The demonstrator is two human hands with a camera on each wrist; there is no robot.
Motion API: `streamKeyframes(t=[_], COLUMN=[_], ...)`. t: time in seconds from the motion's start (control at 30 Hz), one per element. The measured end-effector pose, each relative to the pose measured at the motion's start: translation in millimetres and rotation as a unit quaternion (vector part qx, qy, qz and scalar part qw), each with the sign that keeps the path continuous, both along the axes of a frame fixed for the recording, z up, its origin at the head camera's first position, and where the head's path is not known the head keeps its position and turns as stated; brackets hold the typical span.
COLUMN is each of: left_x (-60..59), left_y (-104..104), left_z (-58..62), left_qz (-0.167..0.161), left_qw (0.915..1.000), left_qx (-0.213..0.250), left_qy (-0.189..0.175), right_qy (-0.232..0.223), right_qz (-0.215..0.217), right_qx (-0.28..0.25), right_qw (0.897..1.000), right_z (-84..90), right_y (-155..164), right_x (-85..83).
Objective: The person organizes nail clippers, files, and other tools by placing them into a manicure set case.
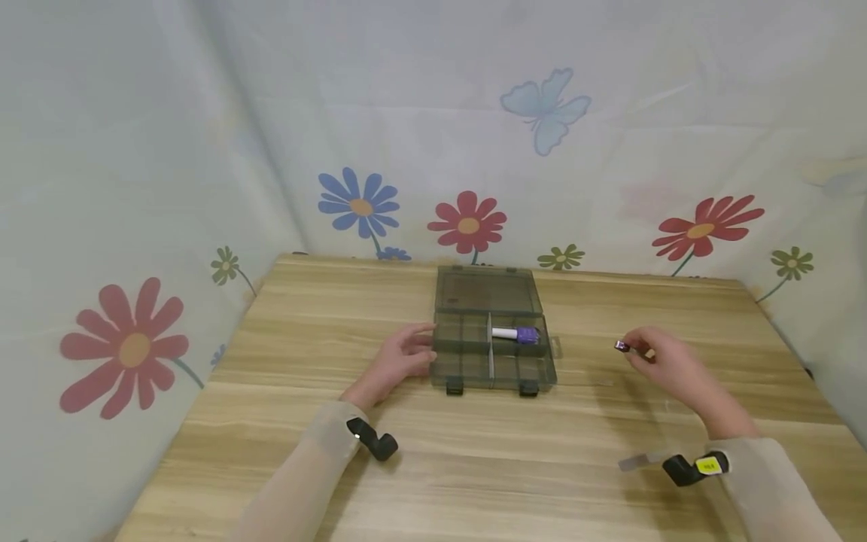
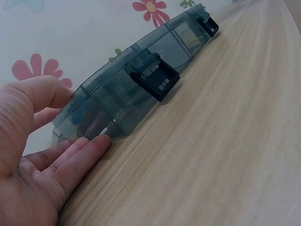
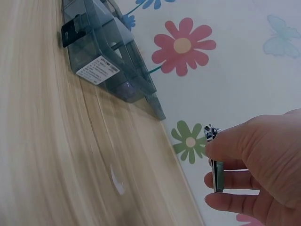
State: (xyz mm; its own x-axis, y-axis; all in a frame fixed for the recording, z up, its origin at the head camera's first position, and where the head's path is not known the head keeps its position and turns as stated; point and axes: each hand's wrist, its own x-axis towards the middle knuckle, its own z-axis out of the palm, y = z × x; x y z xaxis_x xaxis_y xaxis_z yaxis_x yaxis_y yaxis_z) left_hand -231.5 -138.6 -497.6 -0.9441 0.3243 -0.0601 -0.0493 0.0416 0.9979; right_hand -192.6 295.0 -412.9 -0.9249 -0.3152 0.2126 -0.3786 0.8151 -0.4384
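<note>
A dark translucent divided box (image 1: 460, 369) rests on the table, its lid (image 1: 488, 290) folded back toward the wall. In its rear right compartment lies a purple bottle with a white cap (image 1: 518, 334), perhaps nail polish. My left hand (image 1: 406, 354) touches the box's left end, with fairly straight fingers (image 2: 87, 157) against the lower side wall. To the right of the box, apart from it, my right hand (image 1: 667, 365) is raised above the table. Its thumb and fingers pinch a small metal nail clipper (image 3: 216, 172) with a greenish face.
Two black latches (image 2: 157, 77) stick out from the box's front. A white label (image 3: 98, 70) is on its right end. The wooden table (image 1: 474, 467) ends at a flower-printed cloth wall (image 1: 406, 113). A small clear piece (image 3: 117, 181) lies on the table.
</note>
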Motion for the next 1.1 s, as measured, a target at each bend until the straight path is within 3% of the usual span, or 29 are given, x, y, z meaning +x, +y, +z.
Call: streamKeyframes(t=[0.47, 0.83, 1.1], left_x=[1.6, 4.5, 1.1], left_y=[-0.4, -1.9, -2.1], left_z=[-0.8, 6.8, 2.0], left_qz=[0.000, -0.011, -0.023], left_qw=[1.0000, 0.9999, 0.9997], left_qx=[-0.005, -0.008, 0.002], left_qy=[0.004, -0.002, -0.004], right_qy=[0.002, 0.017, 0.030], right_qz=[0.045, 0.069, 0.086], right_qx=[-0.008, -0.014, -0.021], right_qw=[0.999, 0.997, 0.996], right_z=[7.9, 8.8, 12.9], right_y=[-33.3, -57.5, -73.6], right_x=[-19.5, -29.7, -34.0])
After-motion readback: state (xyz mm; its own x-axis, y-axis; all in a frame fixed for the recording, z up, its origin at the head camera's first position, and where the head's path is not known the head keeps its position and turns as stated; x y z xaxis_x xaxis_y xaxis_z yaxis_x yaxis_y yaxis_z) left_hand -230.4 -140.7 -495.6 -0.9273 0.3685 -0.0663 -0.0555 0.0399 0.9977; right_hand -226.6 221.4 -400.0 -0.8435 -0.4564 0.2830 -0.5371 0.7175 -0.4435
